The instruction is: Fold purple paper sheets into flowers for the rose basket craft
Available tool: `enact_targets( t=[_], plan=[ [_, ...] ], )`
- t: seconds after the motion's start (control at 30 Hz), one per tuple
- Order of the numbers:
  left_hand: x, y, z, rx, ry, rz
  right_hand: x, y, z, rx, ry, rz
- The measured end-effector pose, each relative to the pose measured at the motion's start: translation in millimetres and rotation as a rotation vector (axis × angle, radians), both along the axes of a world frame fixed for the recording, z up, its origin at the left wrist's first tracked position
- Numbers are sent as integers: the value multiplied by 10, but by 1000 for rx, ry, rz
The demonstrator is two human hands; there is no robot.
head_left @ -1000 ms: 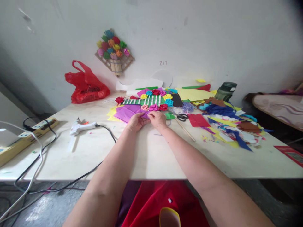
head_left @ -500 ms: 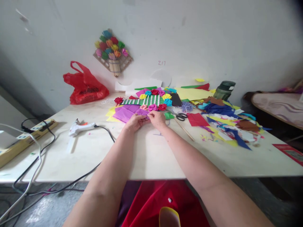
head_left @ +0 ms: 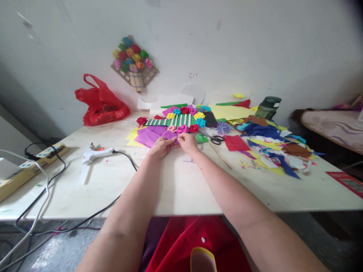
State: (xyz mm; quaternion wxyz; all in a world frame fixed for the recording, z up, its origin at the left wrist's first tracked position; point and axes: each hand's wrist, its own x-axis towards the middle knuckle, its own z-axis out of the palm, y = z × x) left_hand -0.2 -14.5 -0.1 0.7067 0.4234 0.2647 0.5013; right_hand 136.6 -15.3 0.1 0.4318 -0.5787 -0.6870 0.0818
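Observation:
My left hand [head_left: 163,147] and my right hand [head_left: 187,141] meet near the middle of the table, fingers closed on a small piece of purple paper [head_left: 176,140]. The fingers hide most of that piece. Left of them lie larger purple sheets [head_left: 149,136] on top of yellow sheets [head_left: 132,138]. Just behind my hands is a green, guitar-shaped craft [head_left: 172,121] with white strips, edged with paper roses such as a magenta one [head_left: 182,129]. Right of my right hand are a green paper piece [head_left: 202,138] and black-handled scissors [head_left: 217,140].
A white glue gun [head_left: 98,154] with a black cord lies at left, near a power strip [head_left: 34,168]. A red plastic bag [head_left: 103,107] stands behind it. Paper scraps [head_left: 272,149] pile up at right, before a dark green bottle [head_left: 268,108]. A thin stick [head_left: 220,155] lies closer in.
My hands stay in nearly the same place on the purple piece, with only a slight shift of the fingers. Nothing else on the table has visibly moved.

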Motion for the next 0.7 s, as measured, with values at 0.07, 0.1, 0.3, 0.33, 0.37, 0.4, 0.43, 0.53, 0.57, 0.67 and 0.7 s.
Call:
enact_targets(
  t=[0.07, 0.1, 0.3, 0.33, 0.37, 0.4, 0.43, 0.53, 0.57, 0.67, 0.7],
  plan=[
    [-6, -1, -1, -12, 2, 0, 0, 14, -9, -6, 20, 11],
    [-9, -1, -1, -13, 5, -1, 0, 19, -12, -9, 31, 18],
    [-14, 6, 1, 24, 32, -14, -1, 47, -24, -23, 94, 59],
    [-14, 7, 2, 30, 36, -15, -3, 52, -26, -26, 102, 63],
    [-12, 7, 3, 30, 38, -14, -5, 57, -28, -28, 110, 66],
    [-10, 8, 3, 23, 39, -9, -7, 63, -30, -29, 117, 69],
    [-7, 9, 1, 11, 37, -1, -9, 68, -33, -30, 125, 73],
    [7, 18, -12, -32, 29, 24, -14, 88, -49, -35, 150, 80],
    [13, 24, -20, -39, 26, 32, -15, 96, -58, -39, 158, 82],
    [28, 48, -47, -37, 24, 55, -18, 123, -89, -34, 180, 100],
    [31, 55, -53, -33, 27, 64, -18, 131, -97, -25, 182, 113]
  ],
)
